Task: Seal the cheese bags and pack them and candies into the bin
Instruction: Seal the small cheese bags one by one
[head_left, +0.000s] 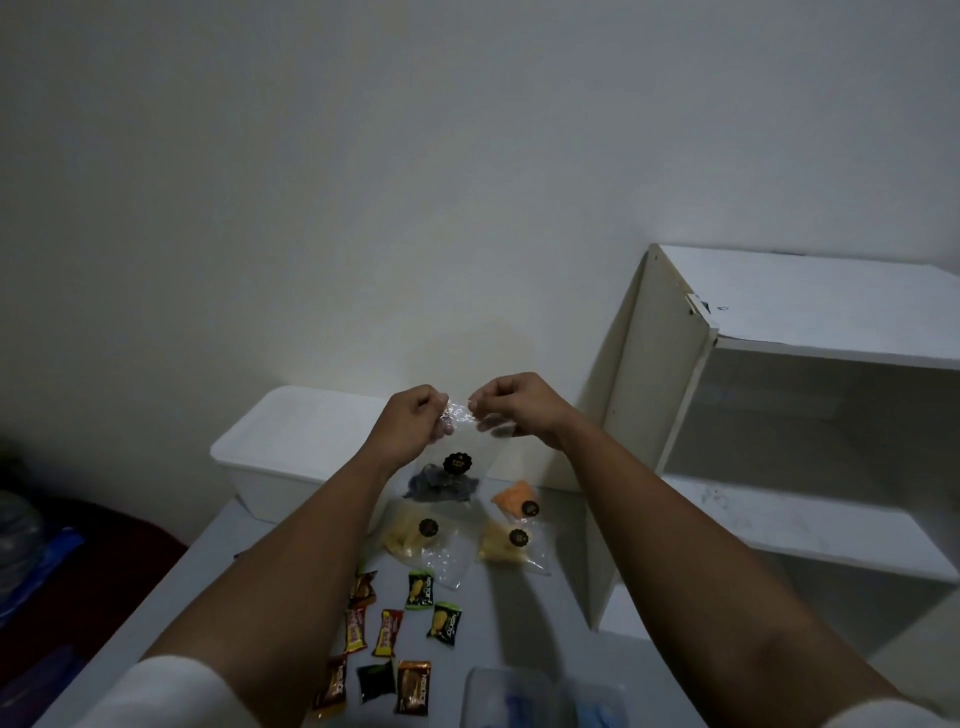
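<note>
Hands raised over grey table (519, 613): left hand (415, 421) and right hand (511, 402) pinch top edge of clear cheese bag (454, 467), hanging between them. White bin (291, 452) behind; candies (410, 629) nearer.

Four clear cheese bags are in view: one with dark contents (451, 480) held up, one with orange contents (515, 500), and two with yellow contents (411, 535) (506, 545). Nine wrapped candies lie on the bench (524, 613): two green (420, 590) (445, 622), one black (376, 682), and six in brown, orange or red wrappers (387, 633). One white bin (270, 457) stands behind them. Two hands, left (415, 422) and right (511, 402), are visible.
</note>
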